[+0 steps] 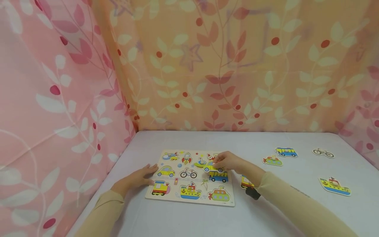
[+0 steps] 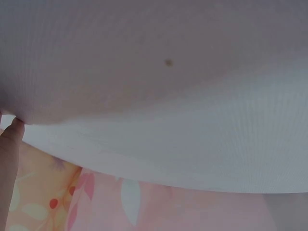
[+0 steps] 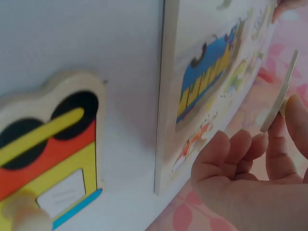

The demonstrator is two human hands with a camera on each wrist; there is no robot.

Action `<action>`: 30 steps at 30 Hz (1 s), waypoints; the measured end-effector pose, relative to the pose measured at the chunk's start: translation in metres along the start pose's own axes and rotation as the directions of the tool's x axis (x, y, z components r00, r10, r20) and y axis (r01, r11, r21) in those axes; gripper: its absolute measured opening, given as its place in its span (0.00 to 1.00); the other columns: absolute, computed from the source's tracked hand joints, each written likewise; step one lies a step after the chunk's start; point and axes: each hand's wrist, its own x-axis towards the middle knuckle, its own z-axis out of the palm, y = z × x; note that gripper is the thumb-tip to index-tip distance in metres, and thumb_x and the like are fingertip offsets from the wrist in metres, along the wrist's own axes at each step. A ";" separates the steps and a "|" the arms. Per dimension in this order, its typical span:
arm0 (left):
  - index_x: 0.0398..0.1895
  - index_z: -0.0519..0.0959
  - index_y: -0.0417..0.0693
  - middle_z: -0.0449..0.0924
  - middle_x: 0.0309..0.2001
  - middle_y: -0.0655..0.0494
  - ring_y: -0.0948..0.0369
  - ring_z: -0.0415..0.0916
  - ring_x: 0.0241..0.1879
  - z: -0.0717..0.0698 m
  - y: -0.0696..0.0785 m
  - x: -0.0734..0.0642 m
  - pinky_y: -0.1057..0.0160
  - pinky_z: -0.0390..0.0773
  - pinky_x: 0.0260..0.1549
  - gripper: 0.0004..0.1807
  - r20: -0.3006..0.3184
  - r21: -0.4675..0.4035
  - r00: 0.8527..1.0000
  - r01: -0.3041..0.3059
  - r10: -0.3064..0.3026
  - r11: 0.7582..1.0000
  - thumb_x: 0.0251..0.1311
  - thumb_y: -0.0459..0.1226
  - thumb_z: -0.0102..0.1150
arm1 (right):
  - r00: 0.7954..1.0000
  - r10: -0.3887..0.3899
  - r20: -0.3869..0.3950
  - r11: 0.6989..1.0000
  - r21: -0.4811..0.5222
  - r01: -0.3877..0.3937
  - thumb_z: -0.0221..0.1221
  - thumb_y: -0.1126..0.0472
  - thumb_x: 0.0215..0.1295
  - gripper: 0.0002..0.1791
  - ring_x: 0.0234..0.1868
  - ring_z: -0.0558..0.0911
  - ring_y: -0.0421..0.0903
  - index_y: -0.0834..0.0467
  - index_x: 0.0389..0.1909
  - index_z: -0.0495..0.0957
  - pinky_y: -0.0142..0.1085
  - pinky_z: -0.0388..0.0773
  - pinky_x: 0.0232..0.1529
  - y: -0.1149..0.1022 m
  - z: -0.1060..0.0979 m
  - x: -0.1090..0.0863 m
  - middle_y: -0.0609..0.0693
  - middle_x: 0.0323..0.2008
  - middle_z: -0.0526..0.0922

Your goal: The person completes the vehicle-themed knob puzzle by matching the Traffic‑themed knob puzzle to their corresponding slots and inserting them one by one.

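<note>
My right hand (image 1: 232,162) pinches a yellow car puzzle piece (image 1: 209,167) over the right half of a wooden peg puzzle board (image 1: 219,203). In the right wrist view the car piece (image 3: 280,98) shows edge-on, its knob between thumb and fingers. It overlaps the printed bus (image 1: 218,177) in the head view. My left hand (image 1: 137,177) lies at the board's left edge, fingers extended, near the printed car (image 1: 165,171) and train (image 1: 160,188). Knobbed airplane (image 1: 170,156) and rocket (image 1: 186,159) pieces sit in the board's back row. The left wrist view shows mostly tablecloth and a fingertip (image 2: 17,127).
Loose pieces lie right of the board: a bus (image 1: 286,152), a submarine (image 1: 272,160), a bicycle (image 1: 323,153) and a boat (image 1: 335,187). A train piece (image 3: 72,163) lies by the board's right edge, partly under my right forearm. Patterned curtains (image 1: 183,82) border the white table (image 1: 177,220).
</note>
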 end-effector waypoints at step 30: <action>0.73 0.61 0.51 0.51 0.75 0.48 0.43 0.38 0.75 0.000 -0.003 0.004 0.34 0.44 0.66 0.40 0.014 -0.007 1.000 0.008 -0.008 1.000 0.58 0.45 0.66 | 1.000 -0.016 -0.022 1.000 0.004 0.016 0.68 0.59 0.59 0.06 0.41 0.73 0.49 0.57 0.33 0.84 0.40 0.71 0.41 -0.036 0.056 0.014 0.53 0.45 0.78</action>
